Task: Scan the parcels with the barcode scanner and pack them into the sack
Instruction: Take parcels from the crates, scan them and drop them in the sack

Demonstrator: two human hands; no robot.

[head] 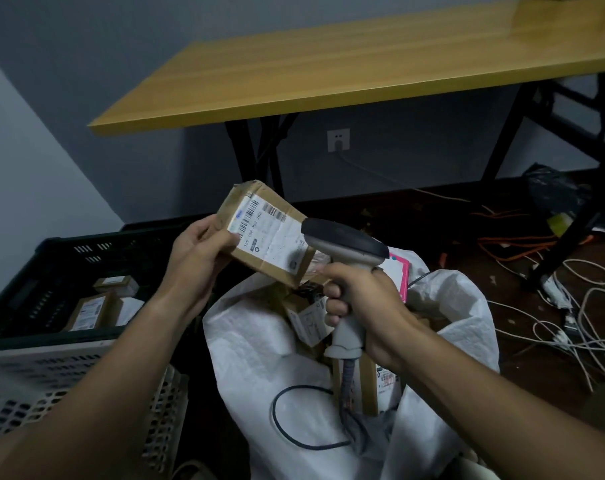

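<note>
Left hand (pixel 199 251) has its fingers curled round the near end of a cardboard parcel (pixel 266 233), held tilted in the air above the open white sack (pixel 259 358), label side up. Right hand (pixel 363 303) grips the handle of the grey barcode scanner (pixel 342 251), its head right beside the parcel's label. Several parcels are in the sack already, and more sit in the black crate (pixel 51 271) on the left. Yellow desk (pixel 329 74) behind, tangled cables (pixel 571 323) on the floor to the right.

Dark floor (pixel 467 216) bears sack (pixel 259 358), crates (pixel 51 271), loose cables (pixel 571 323).
</note>
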